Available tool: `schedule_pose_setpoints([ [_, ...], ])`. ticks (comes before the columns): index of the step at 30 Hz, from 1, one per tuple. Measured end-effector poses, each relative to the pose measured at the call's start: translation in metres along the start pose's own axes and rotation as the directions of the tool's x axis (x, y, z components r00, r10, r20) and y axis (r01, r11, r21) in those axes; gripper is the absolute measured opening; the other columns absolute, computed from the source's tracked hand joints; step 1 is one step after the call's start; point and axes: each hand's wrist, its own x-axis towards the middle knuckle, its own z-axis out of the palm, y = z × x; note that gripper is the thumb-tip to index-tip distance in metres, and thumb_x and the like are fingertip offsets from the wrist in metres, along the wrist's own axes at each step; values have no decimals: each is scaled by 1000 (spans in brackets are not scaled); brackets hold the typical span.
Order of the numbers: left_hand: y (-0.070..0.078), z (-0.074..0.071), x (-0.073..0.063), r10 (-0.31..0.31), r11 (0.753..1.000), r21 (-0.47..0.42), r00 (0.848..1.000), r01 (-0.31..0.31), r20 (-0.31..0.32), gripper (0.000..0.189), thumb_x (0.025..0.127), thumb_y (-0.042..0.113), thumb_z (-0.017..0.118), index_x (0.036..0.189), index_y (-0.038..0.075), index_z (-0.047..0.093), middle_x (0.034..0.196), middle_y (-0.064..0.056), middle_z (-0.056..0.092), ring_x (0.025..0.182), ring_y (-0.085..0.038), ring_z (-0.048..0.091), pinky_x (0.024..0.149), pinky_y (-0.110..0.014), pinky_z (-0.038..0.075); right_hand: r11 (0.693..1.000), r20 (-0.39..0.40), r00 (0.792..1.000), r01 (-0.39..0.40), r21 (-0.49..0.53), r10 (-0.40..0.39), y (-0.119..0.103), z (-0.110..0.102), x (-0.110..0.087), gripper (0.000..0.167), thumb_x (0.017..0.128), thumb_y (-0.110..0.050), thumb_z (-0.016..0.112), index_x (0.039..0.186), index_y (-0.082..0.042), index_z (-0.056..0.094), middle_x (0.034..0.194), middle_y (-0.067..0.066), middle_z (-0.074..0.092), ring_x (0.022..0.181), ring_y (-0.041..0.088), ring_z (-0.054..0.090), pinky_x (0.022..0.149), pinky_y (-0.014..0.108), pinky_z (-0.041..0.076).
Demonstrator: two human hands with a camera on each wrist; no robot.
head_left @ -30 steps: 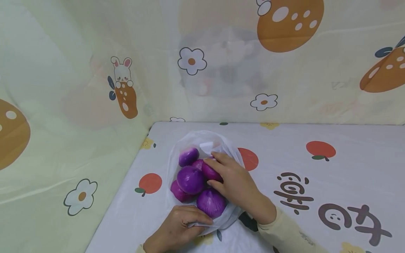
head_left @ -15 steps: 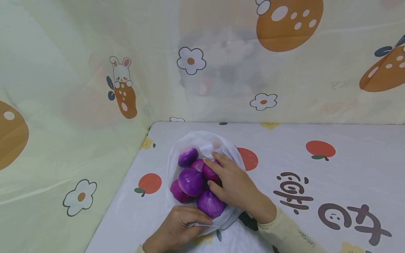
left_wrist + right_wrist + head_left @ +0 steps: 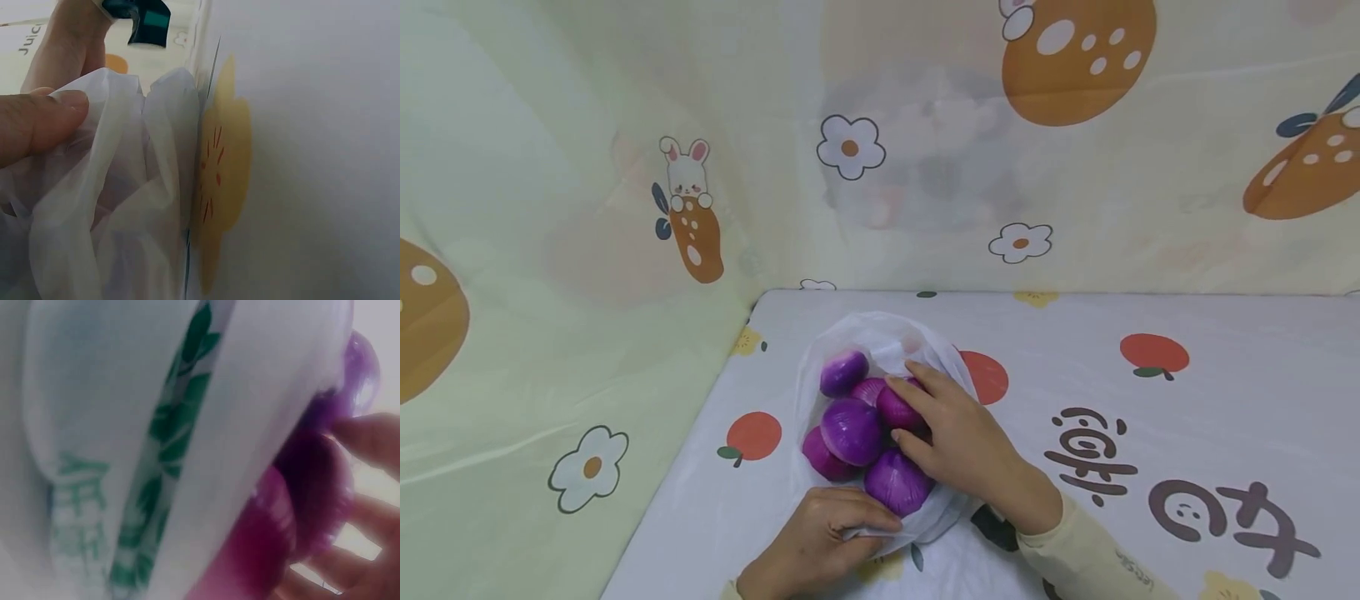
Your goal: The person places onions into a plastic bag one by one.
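Observation:
A thin white plastic bag (image 3: pixel 880 323) lies on the table with its mouth spread. Several purple onions (image 3: pixel 852 432) are bunched inside it. My right hand (image 3: pixel 962 437) reaches in from the right, fingers and thumb around the onion (image 3: pixel 897 408) on that side. In the right wrist view, its fingers (image 3: pixel 375 515) touch a dark purple onion (image 3: pixel 322 494) beyond the bag's green print. At the near rim my left hand (image 3: pixel 820 529) pinches the plastic. The left wrist view has its thumb (image 3: pixel 40 122) pressed on the gathered bag (image 3: pixel 125 206).
The white tablecloth (image 3: pixel 1037 358) bears printed fruit, flowers and dark lettering. Pale curtains (image 3: pixel 925 192) with carrot and rabbit prints stand behind and at the left. A black device (image 3: pixel 995 529) sits under my right wrist.
Both hands keep their holds on the bag and the onion. The onion in the middle of the bunch has sunk very slightly toward the near side, and the head view has shifted a little.

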Motion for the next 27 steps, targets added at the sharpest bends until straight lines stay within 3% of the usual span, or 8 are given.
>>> schedule_pose_setpoints([
  [6,-4,-8,0,15,1000,25,1000,-15,-17,29,78,-11,79,102,6,81,97,-3,79,92,-9,75,85,-17,58,1000,-33,999,16,3,-16,2,-2,1,56,86,-23,81,139,-10,67,146,21,59,130,40,60,100,55,56],
  [11,-8,-13,-1,15,999,36,999,-14,-33,30,77,-13,78,101,5,80,96,-4,80,89,-11,75,84,-18,58,1000,-11,1000,15,-6,-15,5,-2,1,57,87,-22,81,140,-10,66,146,21,59,130,41,60,102,56,54],
  [16,-10,-23,6,30,994,102,999,-27,-31,30,77,-11,80,102,4,79,96,-5,80,89,-14,75,86,-21,59,999,17,1000,14,-29,-14,11,-5,1,59,87,-23,82,142,-10,64,145,20,60,130,40,60,101,56,55],
  [22,-3,-51,20,-49,981,187,999,45,20,25,84,-1,80,108,6,78,102,-1,80,96,-14,74,90,-23,58,998,53,998,-21,-64,25,24,-21,-1,61,89,-26,80,145,-10,62,148,21,57,129,42,60,99,58,55],
  [27,-5,-83,44,21,958,286,999,-12,-29,16,94,11,77,109,5,78,103,-5,79,96,-18,75,88,-27,60,989,77,992,-92,-120,102,46,-47,-4,62,91,-27,78,147,-8,59,153,24,51,134,46,54,100,63,53],
])
